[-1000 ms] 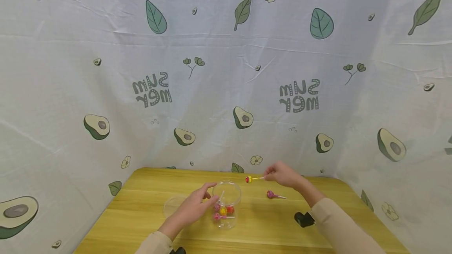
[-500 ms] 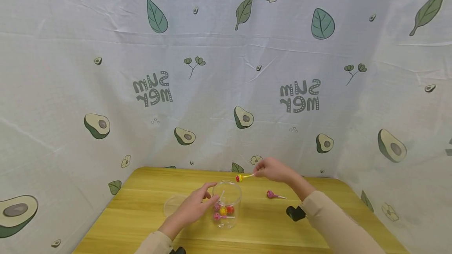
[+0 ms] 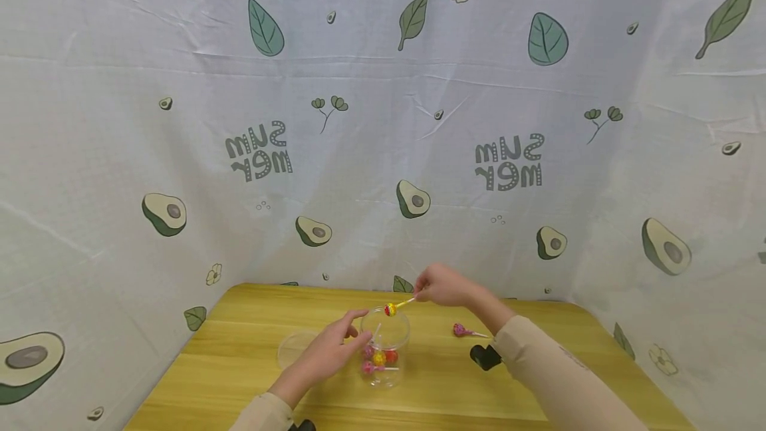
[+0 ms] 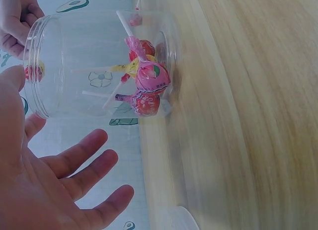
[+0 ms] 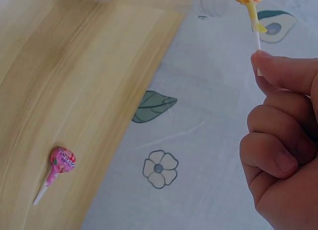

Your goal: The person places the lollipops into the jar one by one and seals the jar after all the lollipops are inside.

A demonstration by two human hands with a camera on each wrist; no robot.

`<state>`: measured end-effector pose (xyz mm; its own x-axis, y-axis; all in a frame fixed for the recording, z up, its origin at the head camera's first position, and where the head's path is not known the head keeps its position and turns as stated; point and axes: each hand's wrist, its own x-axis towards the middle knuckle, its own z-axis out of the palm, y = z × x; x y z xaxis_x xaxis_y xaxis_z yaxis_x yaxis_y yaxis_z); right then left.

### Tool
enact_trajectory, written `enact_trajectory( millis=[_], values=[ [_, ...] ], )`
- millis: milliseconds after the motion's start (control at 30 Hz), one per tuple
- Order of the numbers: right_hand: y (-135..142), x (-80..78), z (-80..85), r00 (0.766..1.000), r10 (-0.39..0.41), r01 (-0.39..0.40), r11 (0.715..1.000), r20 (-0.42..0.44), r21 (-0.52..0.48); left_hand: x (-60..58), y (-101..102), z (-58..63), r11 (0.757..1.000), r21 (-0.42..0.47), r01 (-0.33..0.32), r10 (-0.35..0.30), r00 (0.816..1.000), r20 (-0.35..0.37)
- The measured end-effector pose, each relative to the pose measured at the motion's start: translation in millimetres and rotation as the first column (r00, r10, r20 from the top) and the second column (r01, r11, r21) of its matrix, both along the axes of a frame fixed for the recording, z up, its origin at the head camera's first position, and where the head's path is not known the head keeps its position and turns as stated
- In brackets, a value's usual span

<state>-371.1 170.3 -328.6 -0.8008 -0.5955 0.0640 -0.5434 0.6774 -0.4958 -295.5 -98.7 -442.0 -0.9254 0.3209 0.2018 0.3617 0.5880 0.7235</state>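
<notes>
Clear jar, 4 lollipops inside, left fingers apart, right fingers clamped on yellow lollipop

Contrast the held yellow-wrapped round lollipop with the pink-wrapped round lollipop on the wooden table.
The yellow lollipop is pinched in the right hand; the pink lollipop lies on the table. The yellow lollipop shows yellow and red; the pink lollipop, mainly pink. Both are wrapped and round-headed.

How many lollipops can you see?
6: one held lollipop in the right grip, at the mouth of the jar; one pink lollipop on the table; four in the jar: one yellow, one red, two pinkish. Another could be hidden there.
</notes>
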Motion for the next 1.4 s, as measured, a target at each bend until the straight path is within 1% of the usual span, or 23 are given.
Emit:
enact_trajectory(
  millis=[133,233,467,700,767,1133,1333,1400],
  values=[
    [-9.3,1.3,2.1,1.0,0.018,-0.018,1.0,0.003,0.026,-0.7,0.2,-0.2,1.0,0.003,0.006,-0.006,1.0,0.0],
    [-16.8,2.4,3.5,1.0,0.014,-0.013,0.998,-0.006,0.056,-0.8,0.1,0.4,1.0,0.008,0.009,-0.009,1.0,0.005],
    [-32.7,1.2,0.9,1.0,0.016,-0.013,0.994,-0.026,0.112,-1.6,0.4,1.6,1.0,0.014,0.009,-0.009,1.0,0.014],
    [-46.2,1.8,-0.7,0.996,0.084,-0.076,0.983,-0.041,0.165,-2.9,1.2,0.4,1.0,0.02,0.008,-0.009,1.0,0.019],
    [-49.7,2.0,-1.4,0.994,0.094,-0.083,0.98,-0.051,0.179,-3.1,1.0,0.2,1.0,0.021,0.009,-0.01,1.0,0.019],
    [-65.2,4.8,-8.0,0.99,0.1,-0.066,0.955,-0.101,0.289,-2.8,-0.5,1.3,0.999,0.032,0.02,-0.02,1.0,0.019],
    [-70.5,9.8,-10.3,0.988,0.116,-0.08,0.949,-0.099,0.306,-2.6,-1.7,-0.2,0.998,0.043,0.041,-0.042,0.999,0.012],
    [-71.7,10.1,-12.1,0.99,0.104,-0.069,0.946,-0.094,0.316,-2.6,-1.5,-0.8,0.998,0.043,0.042,-0.042,0.999,0.012]
  ],
)
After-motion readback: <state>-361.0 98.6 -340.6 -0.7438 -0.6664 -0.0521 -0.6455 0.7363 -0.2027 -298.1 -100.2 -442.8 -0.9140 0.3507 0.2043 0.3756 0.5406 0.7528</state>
